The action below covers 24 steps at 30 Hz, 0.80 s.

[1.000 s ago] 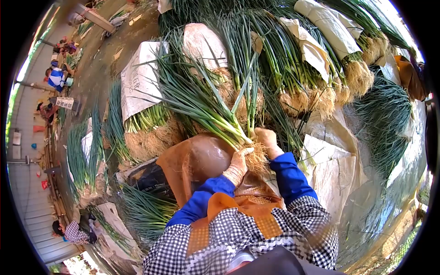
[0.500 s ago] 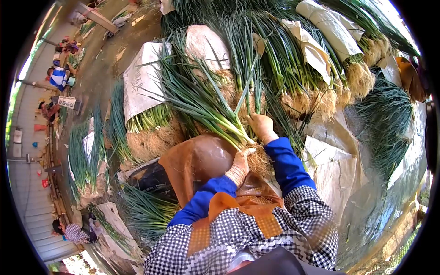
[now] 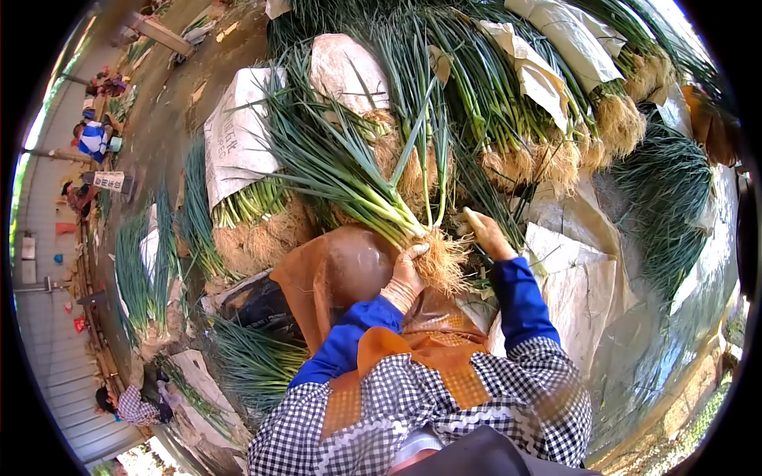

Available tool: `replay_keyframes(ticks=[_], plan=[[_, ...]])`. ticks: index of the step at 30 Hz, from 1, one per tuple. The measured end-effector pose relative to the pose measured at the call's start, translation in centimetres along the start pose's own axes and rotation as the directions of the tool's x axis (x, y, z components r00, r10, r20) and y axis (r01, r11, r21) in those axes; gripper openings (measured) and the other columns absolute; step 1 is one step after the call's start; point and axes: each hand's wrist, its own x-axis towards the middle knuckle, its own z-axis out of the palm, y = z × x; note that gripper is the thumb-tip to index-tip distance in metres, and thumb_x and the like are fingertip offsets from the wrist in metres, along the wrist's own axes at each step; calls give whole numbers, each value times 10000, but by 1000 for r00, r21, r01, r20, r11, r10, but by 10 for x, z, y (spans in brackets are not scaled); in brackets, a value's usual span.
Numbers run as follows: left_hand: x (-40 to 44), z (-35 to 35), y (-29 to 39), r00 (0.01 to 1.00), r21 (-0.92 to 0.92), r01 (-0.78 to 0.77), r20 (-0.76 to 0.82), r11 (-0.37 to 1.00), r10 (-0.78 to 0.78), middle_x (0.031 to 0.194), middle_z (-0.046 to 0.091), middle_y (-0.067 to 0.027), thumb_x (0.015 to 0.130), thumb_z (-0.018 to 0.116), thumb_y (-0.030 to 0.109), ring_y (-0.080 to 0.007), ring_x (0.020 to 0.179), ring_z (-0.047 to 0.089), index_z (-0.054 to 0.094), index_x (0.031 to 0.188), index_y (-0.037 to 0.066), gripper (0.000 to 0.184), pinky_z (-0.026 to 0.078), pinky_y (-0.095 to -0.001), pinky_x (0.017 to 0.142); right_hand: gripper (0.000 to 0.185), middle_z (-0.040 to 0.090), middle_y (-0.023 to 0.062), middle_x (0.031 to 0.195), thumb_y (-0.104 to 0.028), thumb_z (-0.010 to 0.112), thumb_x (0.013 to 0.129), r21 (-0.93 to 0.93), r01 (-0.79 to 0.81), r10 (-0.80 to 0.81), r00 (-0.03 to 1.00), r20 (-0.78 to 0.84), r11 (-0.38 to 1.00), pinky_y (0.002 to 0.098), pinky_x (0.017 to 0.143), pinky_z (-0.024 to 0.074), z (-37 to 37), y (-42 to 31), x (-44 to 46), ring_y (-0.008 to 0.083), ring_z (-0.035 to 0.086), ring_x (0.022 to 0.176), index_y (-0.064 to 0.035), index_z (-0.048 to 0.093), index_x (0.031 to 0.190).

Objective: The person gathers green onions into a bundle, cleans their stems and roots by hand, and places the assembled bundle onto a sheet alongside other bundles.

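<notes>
My left hand (image 3: 406, 278) is closed around the lower end of a bunch of green onions (image 3: 385, 205), just above the roots. Its pale, stringy roots (image 3: 442, 262) hang to the right of that hand, and the long green leaves fan out to the upper left. To the right of the bunch, apart from it, is my right hand (image 3: 490, 236). The fingers of this hand look drawn together and point up and left; whatever they may pinch is too small to make out. A brown plastic apron (image 3: 349, 258) covers my lap beneath the bunch.
Ahead lie more green onion bundles (image 3: 508, 103), some wrapped in white sacking (image 3: 238, 135). A loose heap of green onions (image 3: 258, 361) lies at my left, another heap (image 3: 671, 206) at the far right. Sacking (image 3: 567, 274) covers ground on my right. Other people (image 3: 136, 404) sit along the left.
My right hand has come away from the bunch and moved right and slightly down. My left hand still grips the green onions, and their roots are now more exposed.
</notes>
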Motion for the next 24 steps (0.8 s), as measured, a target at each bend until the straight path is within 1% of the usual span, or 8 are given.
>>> replay_keyframes(ticks=[2,6,11,14,20,21,23,24], plan=[[-7,15,5,997,-13,-4,80,1000,5,1053,592,-127,737,504,8,-277,943,577,544,1117,-13,383,459,-398,885,396,581,-32,694,-424,438,913,362,-174,90,968,236,916,228,525,381,29,-12,17,77,456,564,-73,596,1005],[8,-20,1,996,-26,-59,70,998,60,1084,573,-128,754,500,22,-275,993,551,499,1163,-5,410,437,-389,908,389,594,192,701,-437,477,862,-618,154,-196,981,0,771,373,654,471,67,-41,-5,337,579,686,-92,644,791],[-8,-37,38,880,5,-186,446,982,164,1161,509,-146,785,498,118,-242,1063,502,405,1237,3,476,429,-392,914,357,498,-37,546,-338,523,881,63,68,-59,989,-133,996,214,433,325,18,-86,-5,44,417,470,-69,564,649],[-31,-26,70,830,-41,-267,498,963,251,1103,539,-141,782,505,132,-245,1000,532,437,1197,1,440,451,-389,877,412,595,178,748,-416,473,856,-479,141,-256,949,-182,866,405,691,441,10,-35,97,322,577,730,-25,591,800],[-22,-24,84,828,-82,-282,483,956,286,986,599,-130,776,518,161,-251,875,593,503,1115,-3,377,496,-385,804,545,635,153,963,-405,621,781,-547,40,-197,953,-232,836,337,828,452,46,-85,159,245,601,933,31,552,1102],[-18,-23,80,851,-87,-244,459,966,256,967,609,-128,775,521,165,-252,854,603,513,1102,-3,368,503,-384,792,496,631,118,907,-348,629,790,-330,-46,33,999,-43,943,305,789,453,41,-70,187,178,583,876,49,565,1081],[-21,-16,72,907,-113,-123,390,986,158,1001,612,-121,770,522,130,-250,900,609,514,1118,-1,373,505,-392,805,385,609,76,833,-285,614,808,178,106,-141,970,196,978,270,695,439,25,-21,225,127,534,747,27,594,1033],[-17,-24,67,925,-44,-52,374,998,65,1044,597,-124,761,525,100,-251,947,592,497,1150,3,402,492,-391,833,335,614,43,739,-314,592,808,-246,229,-210,973,99,942,266,596,435,11,-61,177,105,534,665,-8,630,938]])
